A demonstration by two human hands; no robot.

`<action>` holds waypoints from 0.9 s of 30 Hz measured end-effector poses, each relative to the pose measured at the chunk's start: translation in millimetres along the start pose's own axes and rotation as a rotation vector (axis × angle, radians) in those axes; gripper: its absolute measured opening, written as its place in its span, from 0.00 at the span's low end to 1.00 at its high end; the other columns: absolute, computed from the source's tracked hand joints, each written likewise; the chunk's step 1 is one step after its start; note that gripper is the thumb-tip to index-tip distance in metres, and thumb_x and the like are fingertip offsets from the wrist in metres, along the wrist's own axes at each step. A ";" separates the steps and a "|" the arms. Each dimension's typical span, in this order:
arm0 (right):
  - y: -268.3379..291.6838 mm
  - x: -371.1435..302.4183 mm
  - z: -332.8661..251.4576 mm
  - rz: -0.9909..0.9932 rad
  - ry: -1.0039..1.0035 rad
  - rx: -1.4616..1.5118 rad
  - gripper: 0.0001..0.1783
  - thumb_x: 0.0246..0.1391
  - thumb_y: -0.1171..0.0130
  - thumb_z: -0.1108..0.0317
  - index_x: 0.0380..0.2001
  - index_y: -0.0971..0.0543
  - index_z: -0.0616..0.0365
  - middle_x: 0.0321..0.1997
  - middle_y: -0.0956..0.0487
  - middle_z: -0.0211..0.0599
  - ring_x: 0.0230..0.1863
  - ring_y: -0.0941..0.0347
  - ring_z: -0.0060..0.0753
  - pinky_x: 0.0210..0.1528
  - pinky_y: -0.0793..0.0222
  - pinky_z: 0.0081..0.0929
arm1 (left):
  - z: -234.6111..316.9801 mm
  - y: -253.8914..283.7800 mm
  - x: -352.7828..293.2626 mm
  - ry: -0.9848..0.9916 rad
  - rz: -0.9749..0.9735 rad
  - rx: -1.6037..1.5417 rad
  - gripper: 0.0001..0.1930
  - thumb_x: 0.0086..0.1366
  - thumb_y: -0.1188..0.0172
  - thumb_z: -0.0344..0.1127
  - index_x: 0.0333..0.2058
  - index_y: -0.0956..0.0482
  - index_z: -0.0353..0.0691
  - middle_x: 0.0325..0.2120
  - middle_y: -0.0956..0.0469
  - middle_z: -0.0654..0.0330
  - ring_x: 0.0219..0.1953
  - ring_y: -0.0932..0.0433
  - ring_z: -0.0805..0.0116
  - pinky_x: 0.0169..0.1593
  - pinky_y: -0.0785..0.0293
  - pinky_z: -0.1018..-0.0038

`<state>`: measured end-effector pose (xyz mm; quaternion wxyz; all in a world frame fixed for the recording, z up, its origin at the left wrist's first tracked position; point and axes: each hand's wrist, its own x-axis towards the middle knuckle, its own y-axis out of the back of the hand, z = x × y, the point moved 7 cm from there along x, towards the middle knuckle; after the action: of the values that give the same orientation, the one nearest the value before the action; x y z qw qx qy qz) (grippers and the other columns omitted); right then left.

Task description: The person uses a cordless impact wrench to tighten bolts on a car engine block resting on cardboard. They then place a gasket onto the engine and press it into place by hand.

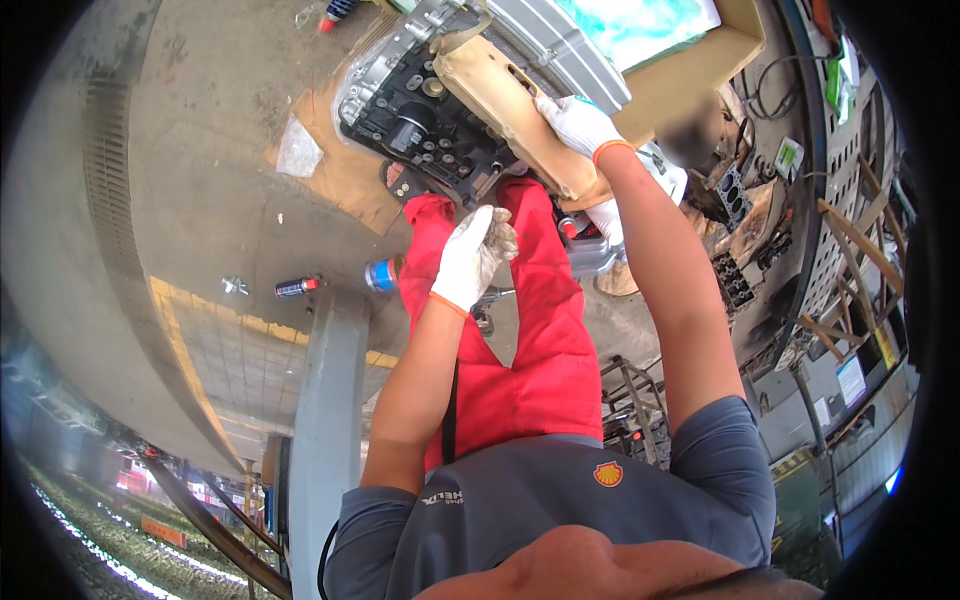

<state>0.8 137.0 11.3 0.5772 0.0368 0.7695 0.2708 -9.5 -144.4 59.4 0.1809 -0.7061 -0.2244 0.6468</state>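
Right hand (578, 122), white-gloved with an orange cuff: upper centre-right of frame, palm and fingers laid flat against the tan oblong pan (500, 100), pressing on it rather than wrapped around it. Left hand (472, 255), same glove type: centre of frame, fingers curled together; contents of the curl, if any, not discernible. Hands well apart, right above and to the right of left.

Tan oblong pan: upper centre of frame, directly under the right hand and up and slightly right from the left hand. Long axis diagonal, from upper left near the top edge down to lower right near the right wrist. Upper-left end pointing toward the top of frame; lower-right end pointing toward the wearer's right forearm. Right hand nearer by far, in contact close to the lower-right end.

Dark valve body (425, 125): just left of the pan, touching or overlapped by it, set in a grey metal casing (560, 40).

Outward: red trouser legs (530, 330) below the hands; blue spray can (381, 273) left of the left hand, on the floor (200, 150); smaller red-capped can (297, 287) further left; cardboard sheet (345, 175) beneath the casing.
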 end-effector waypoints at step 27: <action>32.8 21.7 -43.5 0.335 0.280 0.550 0.17 0.60 0.33 0.62 0.50 0.17 0.57 0.48 0.14 0.37 0.50 0.18 0.35 0.56 0.25 0.30 | 88.4 -35.5 52.3 -0.343 0.282 0.491 0.14 0.76 0.41 0.38 0.51 0.18 0.35 0.23 0.26 0.68 0.20 0.32 0.79 0.25 0.35 0.79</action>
<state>-54.2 156.6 15.6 0.3823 0.2790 0.8686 0.1467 -97.1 -89.0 26.6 0.2140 -0.5465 0.0107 0.8096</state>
